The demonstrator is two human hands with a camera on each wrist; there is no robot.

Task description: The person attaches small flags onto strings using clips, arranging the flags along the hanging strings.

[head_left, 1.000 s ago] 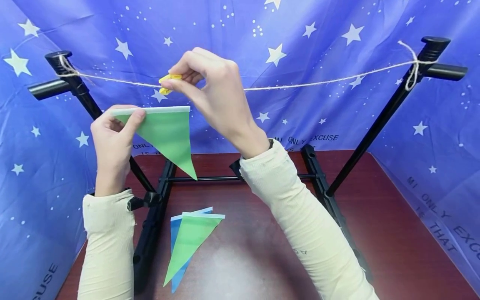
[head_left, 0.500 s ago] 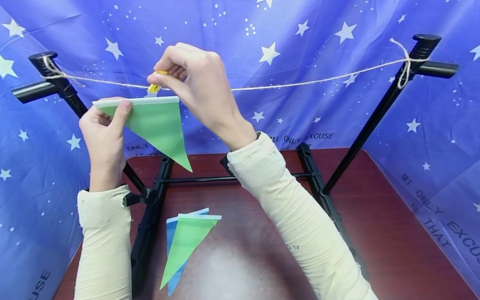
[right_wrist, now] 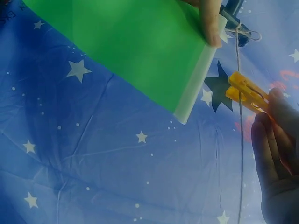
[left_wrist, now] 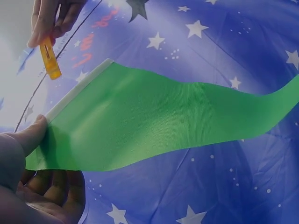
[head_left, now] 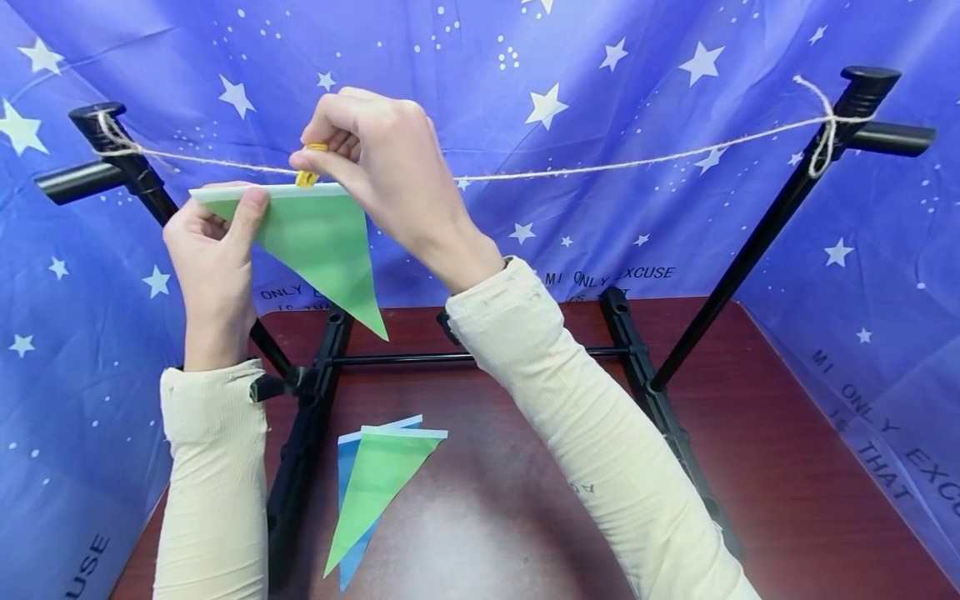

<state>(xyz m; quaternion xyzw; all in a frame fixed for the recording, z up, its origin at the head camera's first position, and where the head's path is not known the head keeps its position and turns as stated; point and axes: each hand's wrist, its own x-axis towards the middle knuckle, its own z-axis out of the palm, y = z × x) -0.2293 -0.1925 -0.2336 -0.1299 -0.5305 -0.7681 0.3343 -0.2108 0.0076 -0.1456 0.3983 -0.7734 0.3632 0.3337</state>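
Note:
My left hand (head_left: 213, 267) pinches a green triangular pennant (head_left: 318, 242) near the left end of its white top band, thumb in front. The pennant's point hangs down to the right. Between the thumb and fingers of my right hand (head_left: 397, 171) is a yellow clothespin (right_wrist: 247, 91), tip downward, just above the white band. A thin string (head_left: 570, 173) runs behind the hands; in the right wrist view it crosses the clothespin near its tip. A gap shows between the clothespin and the pennant's band in both wrist views.
Two black posts (head_left: 738, 275) of a stand hold the string tied at both ends. On the dark red table (head_left: 525, 500) a second green pennant (head_left: 378, 483) overlaps a blue pennant (head_left: 348, 454). A blue star-patterned cloth (head_left: 600, 225) hangs behind and along the sides.
The left hand has lifted the green pennant closer to the string and clothespin. My right hand has moved a little left and tipped the clothespin downward. The pennants on the table stay put.

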